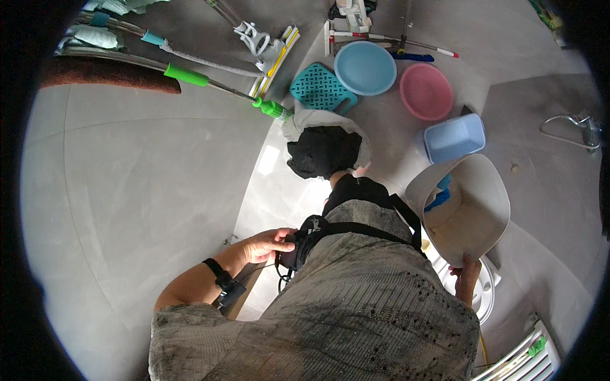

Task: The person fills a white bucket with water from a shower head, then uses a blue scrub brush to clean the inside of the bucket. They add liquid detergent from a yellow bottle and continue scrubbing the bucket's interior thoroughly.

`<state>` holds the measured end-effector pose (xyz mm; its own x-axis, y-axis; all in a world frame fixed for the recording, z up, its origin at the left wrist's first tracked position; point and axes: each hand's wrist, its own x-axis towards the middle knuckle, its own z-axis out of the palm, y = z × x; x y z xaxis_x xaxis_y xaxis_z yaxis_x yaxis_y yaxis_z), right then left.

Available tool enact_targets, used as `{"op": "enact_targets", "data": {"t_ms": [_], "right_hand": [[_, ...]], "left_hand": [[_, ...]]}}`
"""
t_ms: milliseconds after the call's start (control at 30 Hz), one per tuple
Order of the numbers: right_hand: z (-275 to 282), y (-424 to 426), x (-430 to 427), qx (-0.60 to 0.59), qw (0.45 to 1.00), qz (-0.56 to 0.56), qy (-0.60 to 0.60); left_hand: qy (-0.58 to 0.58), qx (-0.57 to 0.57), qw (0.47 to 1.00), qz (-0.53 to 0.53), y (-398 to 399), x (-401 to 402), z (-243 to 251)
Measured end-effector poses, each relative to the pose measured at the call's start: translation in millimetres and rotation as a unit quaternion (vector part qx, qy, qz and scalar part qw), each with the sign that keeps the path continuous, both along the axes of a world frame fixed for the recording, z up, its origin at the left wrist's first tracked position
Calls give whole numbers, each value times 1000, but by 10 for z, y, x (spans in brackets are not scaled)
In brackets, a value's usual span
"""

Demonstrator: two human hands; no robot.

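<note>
My right hand (466,276) grips the rim of a tall off-white plastic bin (464,214), which is tilted so its inside shows; some blue material (437,199) lies in it. At my waist, my left hand (269,245) has its fingers on a small dark device (289,252) beside a black waist pouch (310,233) with cables hanging below. Whether the fingers grip the device or only touch it is unclear. In front of my legs stands a container with a white liner (326,116) and a black cloth or bag (325,151) over it.
A blue basin (365,68), teal perforated plastic piece (317,87), pink basin (426,91) and light-blue bin (455,138) stand ahead. Mop handles with a green grip (187,75) reach in from the upper left. A faucet (590,131) is on the right wall; a white slatted rack (529,357) is lower right.
</note>
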<state>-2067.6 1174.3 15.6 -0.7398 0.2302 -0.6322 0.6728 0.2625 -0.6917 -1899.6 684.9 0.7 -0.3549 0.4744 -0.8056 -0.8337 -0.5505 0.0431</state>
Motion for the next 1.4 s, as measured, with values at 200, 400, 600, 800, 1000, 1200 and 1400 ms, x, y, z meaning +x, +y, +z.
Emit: {"op": "enact_targets", "data": {"t_ms": [200,400,600,800,1000,1200,1400], "right_hand": [[-85,11,-19,-5,1000,2,-9],[-147,-65,78,-5,997,-63,-37],[-285,35,283,-10,996,-74,-51],[-340,148,522,6,992,-109,-68],[-401,239,755,20,987,-157,-31],[-427,361,793,15,980,-182,-85],[-395,380,802,31,980,-186,-65]], "left_hand": [[12,-129,984,-123,9,-60,94],[85,-301,912,-264,155,-189,183],[10,-368,886,-281,199,-341,183],[90,-420,840,-332,157,-418,-92],[117,-456,760,-449,205,-713,-226],[181,-425,733,-500,160,-922,-130],[312,-460,736,-385,212,-1169,432]]}}
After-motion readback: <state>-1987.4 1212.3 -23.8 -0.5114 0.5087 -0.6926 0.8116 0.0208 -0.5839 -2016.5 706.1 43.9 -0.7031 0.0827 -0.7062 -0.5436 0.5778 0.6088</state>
